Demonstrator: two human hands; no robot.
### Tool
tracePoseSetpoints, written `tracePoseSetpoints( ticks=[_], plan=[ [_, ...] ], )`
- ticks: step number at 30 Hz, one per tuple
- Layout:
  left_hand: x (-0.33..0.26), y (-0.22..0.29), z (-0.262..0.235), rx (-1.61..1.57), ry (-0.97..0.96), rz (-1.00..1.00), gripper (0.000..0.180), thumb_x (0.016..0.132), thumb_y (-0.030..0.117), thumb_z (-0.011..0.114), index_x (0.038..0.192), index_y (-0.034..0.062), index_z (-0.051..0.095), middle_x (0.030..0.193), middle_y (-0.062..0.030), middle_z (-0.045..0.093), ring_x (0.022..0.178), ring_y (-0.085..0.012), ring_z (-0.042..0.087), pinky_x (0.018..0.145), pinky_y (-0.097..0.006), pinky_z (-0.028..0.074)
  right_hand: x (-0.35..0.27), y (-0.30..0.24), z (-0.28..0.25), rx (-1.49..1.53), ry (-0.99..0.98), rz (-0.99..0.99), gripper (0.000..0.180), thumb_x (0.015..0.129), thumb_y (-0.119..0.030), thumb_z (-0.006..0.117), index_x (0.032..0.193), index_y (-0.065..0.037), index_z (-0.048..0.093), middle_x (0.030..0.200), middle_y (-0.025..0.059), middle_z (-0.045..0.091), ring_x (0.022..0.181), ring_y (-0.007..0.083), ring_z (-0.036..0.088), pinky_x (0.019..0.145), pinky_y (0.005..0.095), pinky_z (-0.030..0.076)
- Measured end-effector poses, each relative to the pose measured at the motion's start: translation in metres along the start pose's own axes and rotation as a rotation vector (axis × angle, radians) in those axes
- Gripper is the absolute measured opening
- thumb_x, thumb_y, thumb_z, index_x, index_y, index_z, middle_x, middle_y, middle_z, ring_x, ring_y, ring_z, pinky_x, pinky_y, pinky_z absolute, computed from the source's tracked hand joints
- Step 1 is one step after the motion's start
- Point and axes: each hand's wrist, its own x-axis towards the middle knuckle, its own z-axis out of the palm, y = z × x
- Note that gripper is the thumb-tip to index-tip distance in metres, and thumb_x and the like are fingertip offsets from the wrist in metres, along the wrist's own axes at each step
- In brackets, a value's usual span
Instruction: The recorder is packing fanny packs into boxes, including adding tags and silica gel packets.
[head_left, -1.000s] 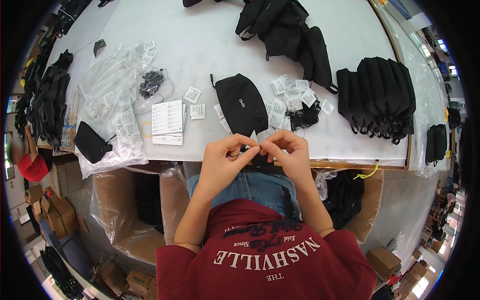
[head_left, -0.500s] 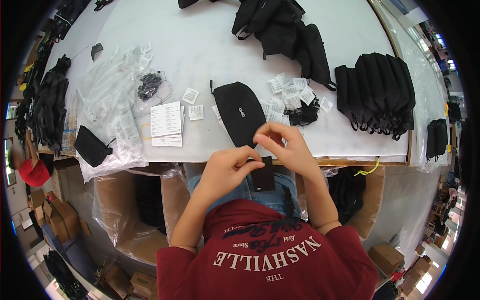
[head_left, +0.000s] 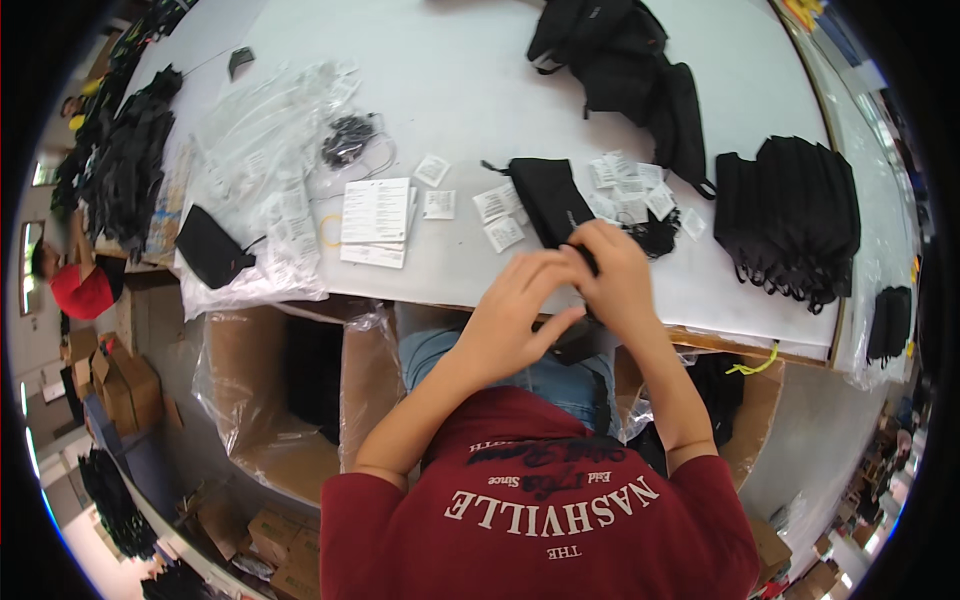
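A black zip pouch (head_left: 548, 195) lies across the near part of the table, narrowed as if folded or turned on its side. My right hand (head_left: 617, 278) is closed at its near end, with fingers bent round the dark fabric. Close by on the left, my left hand (head_left: 515, 312) has its thumb apart from its bent fingers, and the fingertips come up to the right hand. Nothing shows in its grasp. Below both hands, over my lap, hangs a dark tag (head_left: 580, 347), partly hidden and blurred.
Small white packets (head_left: 628, 185) and black strings (head_left: 655, 235) lie right of the pouch. On the left are printed white cards (head_left: 375, 215), clear plastic bags (head_left: 260, 150) and another black pouch (head_left: 212, 247). Stacked black pouches (head_left: 785, 220) stand at right; lined cartons (head_left: 245, 400) sit below.
The pouch has gone from lying flat and broad to narrow, uncovering white packets on its left. My right hand has closed on its near end; my left thumb and fingers have parted. The view has shifted.
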Motion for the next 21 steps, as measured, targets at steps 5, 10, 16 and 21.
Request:
tracePoseSetpoints(
  ticks=[5, 10, 16, 21],
  plan=[
    [-0.011, -0.016, -0.007, 0.344, -0.003, 0.038, 0.037, 0.073, 0.012, 0.069, 0.109, 0.01, 0.059, 0.117, -0.0036, 0.056, 0.114, -0.0276, 0.046, 0.098, -0.043, 0.031, -0.014, -0.026, -0.049, 0.255, -0.081, 0.065, 0.009, 0.079, -0.002, 0.067, 0.082, -0.001, 0.059, 0.074, 0.0093, 0.058, 0.062, 0.0234, 0.058, 0.057, 0.0294, 0.045],
    [-0.018, -0.013, -0.012, 0.525, -0.005, 0.145, 0.029, 0.068, 0.013, 0.071, 0.096, 0.0155, 0.065, 0.107, 0.0033, 0.06, 0.11, -0.021, 0.049, 0.093, -0.037, 0.031, -0.016, -0.036, -0.059, 0.309, -0.17, 0.074, 0.009, 0.079, -0.003, 0.068, 0.083, -0.001, 0.059, 0.073, 0.0086, 0.058, 0.06, 0.0219, 0.057, 0.056, 0.028, 0.044],
    [-0.014, -0.011, -0.036, 0.362, -0.109, 0.208, 0.031, 0.059, 0.006, 0.072, 0.089, 0.0138, 0.067, 0.087, 0.0039, 0.065, 0.093, -0.0169, 0.057, 0.087, -0.033, 0.036, -0.008, -0.045, -0.069, 0.297, -0.185, -0.024, 0.011, 0.078, -0.008, 0.068, 0.08, -0.004, 0.058, 0.072, 0.0072, 0.057, 0.06, 0.0253, 0.055, 0.053, 0.0315, 0.042],
    [-0.017, -0.006, -0.034, 0.363, -0.052, 0.239, 0.034, 0.054, 0.001, 0.068, 0.087, 0.0121, 0.066, 0.085, 0.0021, 0.064, 0.089, -0.0169, 0.057, 0.083, -0.033, 0.035, -0.017, -0.055, -0.075, 0.218, -0.16, -0.133, 0.011, 0.077, -0.009, 0.069, 0.08, -0.005, 0.058, 0.072, 0.006, 0.057, 0.06, 0.0251, 0.055, 0.053, 0.0333, 0.042]
  ],
)
